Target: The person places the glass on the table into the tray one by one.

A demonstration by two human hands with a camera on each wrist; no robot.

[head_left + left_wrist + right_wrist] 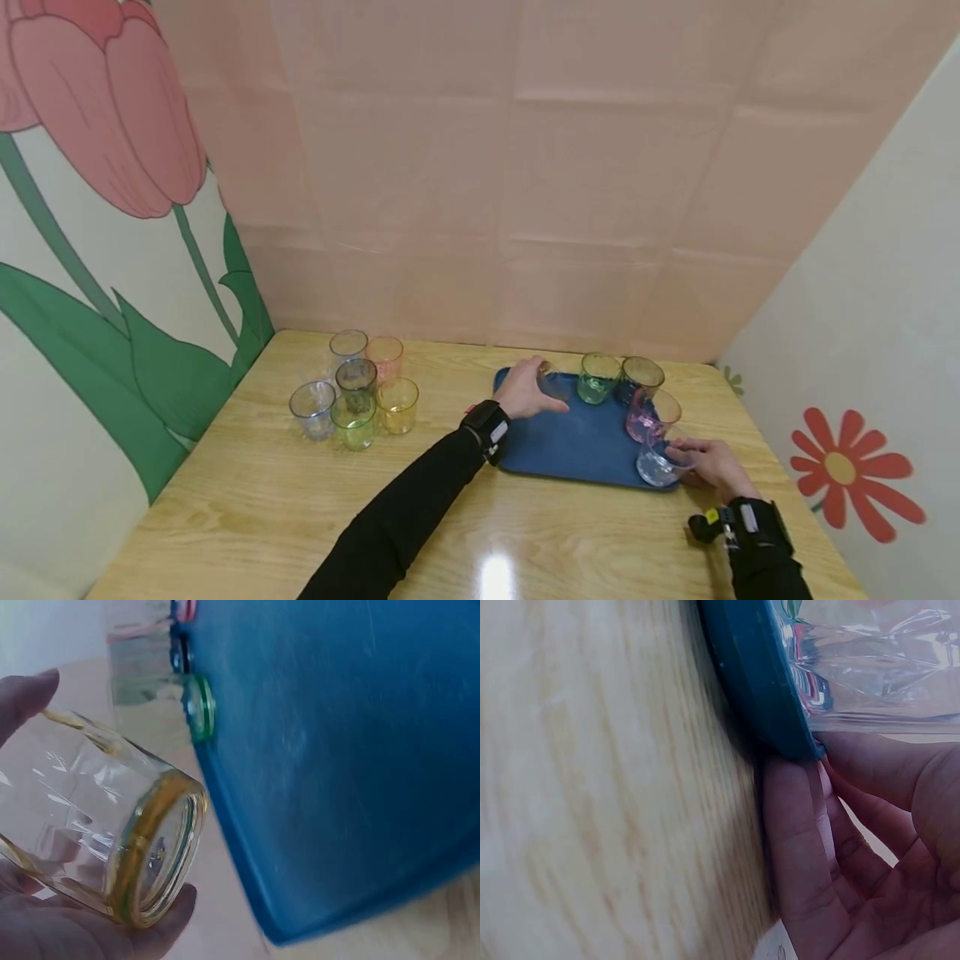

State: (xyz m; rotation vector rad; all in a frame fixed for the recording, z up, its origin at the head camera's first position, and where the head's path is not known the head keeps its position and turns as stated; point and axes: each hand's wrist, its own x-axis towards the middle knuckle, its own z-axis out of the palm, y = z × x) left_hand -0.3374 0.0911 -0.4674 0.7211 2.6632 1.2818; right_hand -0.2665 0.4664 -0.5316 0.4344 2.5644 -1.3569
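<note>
Over the back left of the blue tray (577, 442), my left hand (525, 392) holds an amber-tinted glass (82, 795), thumb on one side and fingers on the other. In the left wrist view the glass appears tilted, its thick base toward the tray. My right hand (712, 464) pinches the tray's front right corner, thumb at the rim and fingers beneath. Right beside that thumb stands a clear glass (658, 468). Behind it on the tray are a pink glass (641, 421), a dark glass (637, 379) and a green glass (596, 385).
At the left of the wooden table (225, 508) several glasses stand close together, among them a yellow glass (397, 408), a light green glass (354, 429) and a bluish clear glass (313, 412). A pinkish covered wall (480, 208) rises behind the table.
</note>
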